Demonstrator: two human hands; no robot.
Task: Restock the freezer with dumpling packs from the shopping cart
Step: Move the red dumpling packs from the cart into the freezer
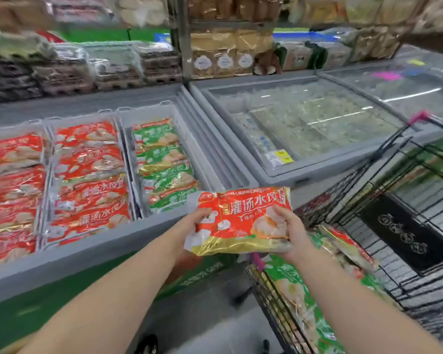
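Observation:
A red and gold dumpling pack [243,221] is held flat between both hands, just off the open freezer's [92,254] front right corner. My left hand [196,226] grips its left end and my right hand [289,226] its right end. The freezer has three grey bins: two rows of red packs [90,180] at left and middle, and green packs [164,162] in the right bin. The black wire shopping cart [368,226] stands at lower right with green packs [299,300] and a red pack [348,244] inside.
To the right stands a second chest freezer [304,123] with its glass lid shut. Shelves of egg cartons [69,72] and bagged goods [223,54] run behind the freezers. Between the open freezer and the cart is grey floor [202,315].

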